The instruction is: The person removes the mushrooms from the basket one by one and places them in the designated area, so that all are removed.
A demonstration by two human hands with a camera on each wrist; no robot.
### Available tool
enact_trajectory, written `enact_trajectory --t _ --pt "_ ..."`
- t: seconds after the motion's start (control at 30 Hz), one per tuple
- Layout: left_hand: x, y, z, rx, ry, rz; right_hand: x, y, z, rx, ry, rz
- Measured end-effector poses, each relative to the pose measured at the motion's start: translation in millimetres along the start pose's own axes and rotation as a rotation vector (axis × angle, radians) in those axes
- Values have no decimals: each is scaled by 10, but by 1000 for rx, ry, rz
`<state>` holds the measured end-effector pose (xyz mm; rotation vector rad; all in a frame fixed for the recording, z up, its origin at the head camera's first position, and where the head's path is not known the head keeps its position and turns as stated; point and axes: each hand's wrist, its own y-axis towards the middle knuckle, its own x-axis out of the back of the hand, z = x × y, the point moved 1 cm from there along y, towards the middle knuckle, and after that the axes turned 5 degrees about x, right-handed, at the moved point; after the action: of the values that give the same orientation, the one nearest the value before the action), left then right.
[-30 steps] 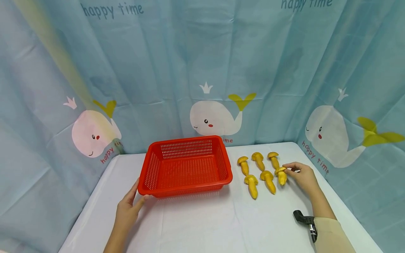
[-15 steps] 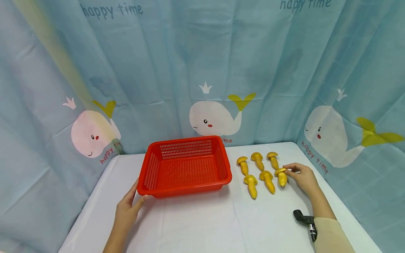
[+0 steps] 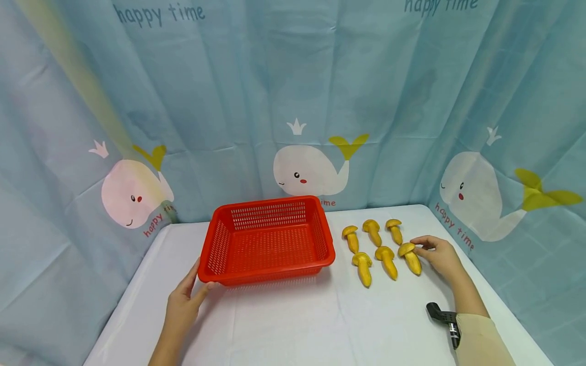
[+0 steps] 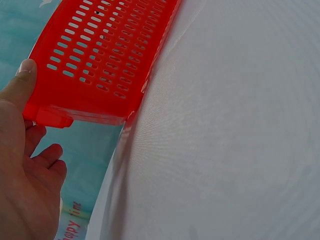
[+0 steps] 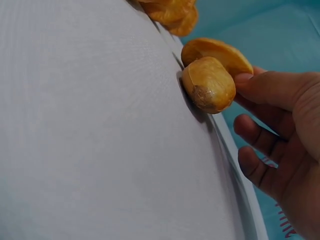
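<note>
A red plastic basket [image 3: 267, 274] with slotted walls stands left of the middle of the table. My left hand [image 3: 182, 305] grips its near left corner. In the left wrist view, the thumb of my left hand [image 4: 30, 170] presses on the basket's rim [image 4: 42, 102], while the other fingers curl below it. At the right, my right hand [image 3: 441, 256] pinches the cap edge of a yellow mushroom [image 3: 412, 260]. The right wrist view shows the thumb of my right hand [image 5: 285, 130] against the cap, with the mushroom's stem end [image 5: 210, 87] facing the camera.
Several other yellow mushrooms lie in two rows between basket and right hand, among them a near middle one [image 3: 388, 263] and a near left one [image 3: 363, 269]. A white cloth [image 3: 293, 325] covers the table. Blue whale-print curtains [image 3: 389, 101] hang around it.
The mushroom in my right hand has come down, its stem now slanting toward the lower right, in line with its neighbour. Basket and left hand stay the same.
</note>
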<state>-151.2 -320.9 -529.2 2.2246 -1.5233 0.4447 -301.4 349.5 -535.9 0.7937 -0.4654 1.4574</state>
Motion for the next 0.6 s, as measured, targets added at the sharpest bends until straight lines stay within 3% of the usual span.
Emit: enact_trajectory --t 0.6 --pt "12 15 2 -10 3 2 79 -25 -15 -15 22 60"
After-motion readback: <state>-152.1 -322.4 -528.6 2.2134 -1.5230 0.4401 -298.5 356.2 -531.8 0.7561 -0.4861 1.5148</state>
